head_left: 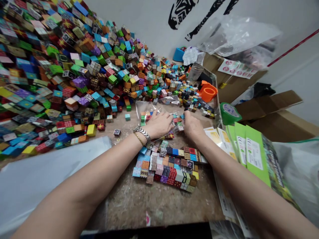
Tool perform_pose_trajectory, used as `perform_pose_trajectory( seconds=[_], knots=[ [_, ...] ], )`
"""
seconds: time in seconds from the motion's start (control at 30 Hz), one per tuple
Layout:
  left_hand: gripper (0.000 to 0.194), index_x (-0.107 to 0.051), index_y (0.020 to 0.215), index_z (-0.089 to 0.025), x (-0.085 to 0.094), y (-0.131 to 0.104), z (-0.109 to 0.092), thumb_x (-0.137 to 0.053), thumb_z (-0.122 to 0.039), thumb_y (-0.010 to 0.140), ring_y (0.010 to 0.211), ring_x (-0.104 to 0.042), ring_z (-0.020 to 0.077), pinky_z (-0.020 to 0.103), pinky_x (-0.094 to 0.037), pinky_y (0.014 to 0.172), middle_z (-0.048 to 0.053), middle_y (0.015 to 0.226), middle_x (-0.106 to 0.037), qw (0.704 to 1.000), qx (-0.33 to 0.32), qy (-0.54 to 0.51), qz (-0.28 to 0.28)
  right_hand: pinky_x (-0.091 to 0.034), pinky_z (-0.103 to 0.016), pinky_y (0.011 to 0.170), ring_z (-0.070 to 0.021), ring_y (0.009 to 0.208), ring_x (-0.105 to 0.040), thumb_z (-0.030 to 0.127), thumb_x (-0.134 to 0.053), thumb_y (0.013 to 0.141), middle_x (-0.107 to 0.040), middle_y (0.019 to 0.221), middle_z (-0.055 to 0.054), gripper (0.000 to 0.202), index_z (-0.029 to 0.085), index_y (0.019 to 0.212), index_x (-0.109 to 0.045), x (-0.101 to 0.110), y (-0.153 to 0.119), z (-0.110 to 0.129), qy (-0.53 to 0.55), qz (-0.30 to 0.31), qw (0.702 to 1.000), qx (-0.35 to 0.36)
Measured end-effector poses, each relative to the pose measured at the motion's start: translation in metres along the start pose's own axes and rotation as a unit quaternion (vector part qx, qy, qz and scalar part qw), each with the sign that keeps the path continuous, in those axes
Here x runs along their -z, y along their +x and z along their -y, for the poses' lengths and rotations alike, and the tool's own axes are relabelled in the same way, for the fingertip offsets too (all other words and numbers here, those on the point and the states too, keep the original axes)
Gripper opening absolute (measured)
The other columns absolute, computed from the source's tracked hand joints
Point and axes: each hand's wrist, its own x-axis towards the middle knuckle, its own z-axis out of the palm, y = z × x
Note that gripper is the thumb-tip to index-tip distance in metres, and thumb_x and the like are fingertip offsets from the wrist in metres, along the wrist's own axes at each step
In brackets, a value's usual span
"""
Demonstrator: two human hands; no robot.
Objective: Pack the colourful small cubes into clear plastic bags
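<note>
My left hand (159,124) lies palm down on a clear plastic bag (141,111), its fingers spread over small coloured cubes inside. To the right, my right hand (191,126) is closed at the bag's right side, with fingers curled; what it may grip is hidden. A few cubes (178,121) show between the two hands. Nearer to me, below both hands, rows of patterned cubes (171,166) sit together in a block on the brown table (159,205). A single dark cube with a question mark (117,132) is left of my left wrist.
A huge heap of cubes (82,66) rises at the left and back. Clear plastic sheets (50,176) lie front left. On the right are an orange holder (207,92), a green tape roll (229,113), green printed cards (256,152) and cardboard boxes (276,116).
</note>
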Motion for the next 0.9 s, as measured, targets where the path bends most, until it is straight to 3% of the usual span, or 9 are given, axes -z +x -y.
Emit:
perform_pose_trajectory(
  seconds=[0.27,0.5,0.67,0.9],
  knots=[
    [0.039,-0.057,0.126,-0.016,0.001,0.0,-0.001,-0.042,-0.04,0.1,0.119,-0.057,0.0334,0.057,-0.032,0.109,0.014,0.125,-0.063,1.0,0.002,0.001,0.001,-0.047,-0.033,0.074,-0.0274,0.089,-0.069,0.021,-0.037,0.097,-0.073,0.103,-0.017,0.03,0.016,0.123,-0.052,-0.005,0.007,-0.003,-0.003,-0.01,1.0,-0.009],
    [0.041,-0.056,0.129,-0.015,0.003,0.0,0.0,-0.041,-0.039,0.1,0.121,-0.056,0.0336,0.057,-0.032,0.109,0.015,0.128,-0.062,1.0,0.0,-0.004,0.014,-0.048,-0.035,0.081,-0.0285,0.1,-0.068,0.015,-0.039,0.094,-0.071,0.115,-0.019,0.042,0.012,0.135,-0.048,-0.004,0.005,-0.011,0.037,-0.017,0.999,0.026],
    [0.04,-0.056,0.129,-0.016,0.004,0.0,-0.001,-0.042,-0.04,0.1,0.121,-0.056,0.033,0.056,-0.032,0.109,0.014,0.127,-0.062,1.0,0.002,0.0,0.019,-0.047,-0.033,0.078,-0.0285,0.097,-0.068,0.019,-0.04,0.097,-0.073,0.108,-0.016,0.031,0.016,0.123,-0.057,-0.003,0.007,-0.01,0.015,-0.017,0.999,0.025],
    [0.04,-0.055,0.13,-0.015,0.005,0.0,-0.002,-0.042,-0.039,0.101,0.121,-0.056,0.0332,0.057,-0.031,0.11,0.014,0.128,-0.062,1.0,0.006,0.005,0.019,-0.043,-0.031,0.071,-0.0275,0.093,-0.069,0.018,-0.039,0.098,-0.073,0.106,-0.016,0.027,0.018,0.119,-0.056,-0.002,0.008,-0.005,-0.004,-0.002,1.0,0.02]
  ],
)
